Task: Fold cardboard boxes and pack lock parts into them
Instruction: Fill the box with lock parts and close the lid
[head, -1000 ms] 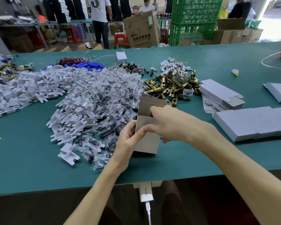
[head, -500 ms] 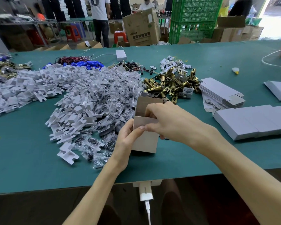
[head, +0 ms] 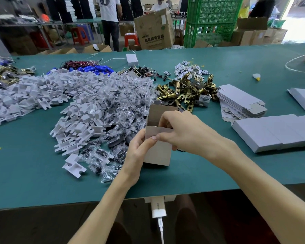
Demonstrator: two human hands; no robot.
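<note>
Green matting covers the long worktop, and close to the middle of its near edge a brown cardboard box stands upright with its top open and a flap raised at the back. The left hand grips the box from its left side, thumb pressed on the near wall just under the rim. The right hand reaches over from the right: its fingers curl down into the opening while its thumb sits on the outside of the near wall, so it pinches that wall, the two thumb tips almost touching. Just left of the box lies a heap of clear bags with dark pieces inside, and farther left a wide spread of white plastic inserts. Behind the box, toward the far edge, is a pile of brass latches. To the right of these a stack of flat box blanks is fanned out, and nearer the right edge a row of closed grey boxes lies side by side. Blue cylinders and bundled wires lie near the far edge. A white charger hangs below the near edge. Beyond the worktop stand green crates, a large carton and a person in a white shirt.
</note>
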